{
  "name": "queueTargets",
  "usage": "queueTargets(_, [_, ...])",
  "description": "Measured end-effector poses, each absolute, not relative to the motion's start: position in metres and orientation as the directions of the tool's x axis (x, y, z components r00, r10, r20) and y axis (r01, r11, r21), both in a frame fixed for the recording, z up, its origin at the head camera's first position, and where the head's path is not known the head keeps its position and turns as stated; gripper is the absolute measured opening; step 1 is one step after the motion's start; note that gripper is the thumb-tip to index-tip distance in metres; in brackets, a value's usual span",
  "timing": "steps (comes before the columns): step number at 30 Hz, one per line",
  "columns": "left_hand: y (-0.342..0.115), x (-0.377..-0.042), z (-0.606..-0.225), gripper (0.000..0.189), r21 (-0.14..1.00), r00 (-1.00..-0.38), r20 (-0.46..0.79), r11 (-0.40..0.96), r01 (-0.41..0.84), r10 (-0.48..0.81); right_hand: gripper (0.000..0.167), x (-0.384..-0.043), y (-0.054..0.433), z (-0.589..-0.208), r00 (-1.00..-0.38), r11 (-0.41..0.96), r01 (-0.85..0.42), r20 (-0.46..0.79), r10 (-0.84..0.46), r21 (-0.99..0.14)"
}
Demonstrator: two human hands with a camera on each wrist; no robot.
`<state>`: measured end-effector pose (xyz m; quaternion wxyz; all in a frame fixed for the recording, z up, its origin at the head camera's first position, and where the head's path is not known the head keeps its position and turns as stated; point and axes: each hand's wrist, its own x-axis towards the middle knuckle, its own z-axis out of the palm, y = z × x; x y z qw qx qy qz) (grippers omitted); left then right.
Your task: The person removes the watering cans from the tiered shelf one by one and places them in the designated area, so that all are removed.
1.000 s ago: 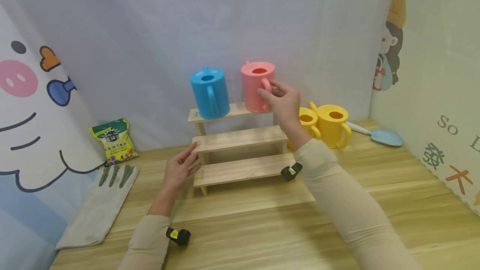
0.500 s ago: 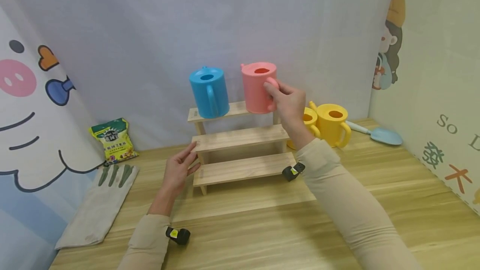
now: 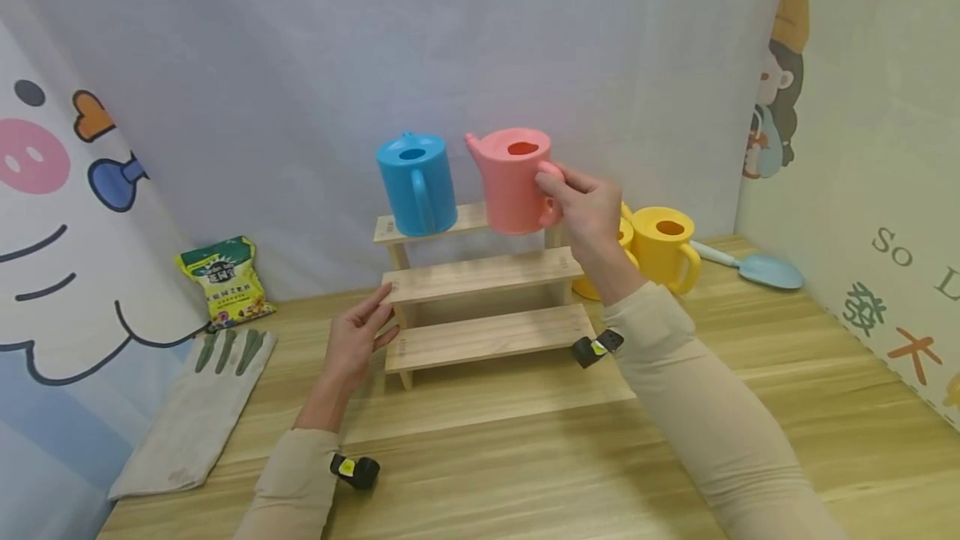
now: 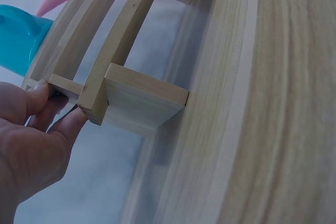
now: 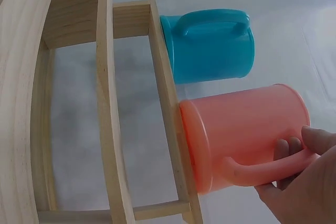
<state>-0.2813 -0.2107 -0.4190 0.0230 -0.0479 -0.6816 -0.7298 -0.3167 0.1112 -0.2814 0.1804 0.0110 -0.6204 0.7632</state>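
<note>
My right hand (image 3: 594,211) grips the handle of a pink watering can (image 3: 513,186), which is upright at the right end of the top step, its spout toward the left. Whether its base touches the step cannot be told. A blue watering can (image 3: 417,186) stands on the left part of that step, handle facing me. My left hand (image 3: 358,344) holds the left end of the three-step wooden shelf (image 3: 480,280); in the left wrist view the thumb lies at the middle step's end and the fingers (image 4: 71,124) curl beside the frame.
Two yellow watering cans (image 3: 660,244) stand right of the shelf, one partly behind my right hand. Beyond them lies a light-blue trowel (image 3: 770,272). At the left are a green-and-yellow bag (image 3: 227,283) and a pale glove (image 3: 198,419). A curtain hangs behind.
My right hand has moved slightly right and toward me, turning the pink watering can so that its spout now shows at the left. My left hand has stayed on the shelf.
</note>
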Motion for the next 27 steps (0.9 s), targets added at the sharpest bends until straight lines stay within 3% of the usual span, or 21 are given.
queueTargets(6, [-0.211, -0.281, -0.419, 0.046, 0.993, -0.995, 0.099, -0.064, 0.096, 0.033, 0.039, -0.308, 0.118, -0.277, -0.938, -0.212, -0.298, 0.244, 0.247, -0.93])
queueTargets(19, [-0.211, -0.282, -0.421, 0.046, 0.992, -0.994, 0.107, -0.067, 0.105, 0.031, 0.038, -0.274, 0.164, -0.276, -0.911, -0.165, -0.383, 0.342, 0.233, -0.909])
queueTargets(27, [-0.21, -0.282, -0.421, 0.047, 0.993, -0.994, 0.101, -0.068, 0.098, 0.036, 0.047, -0.257, 0.195, -0.281, -0.923, -0.157, -0.333, 0.287, 0.255, -0.93])
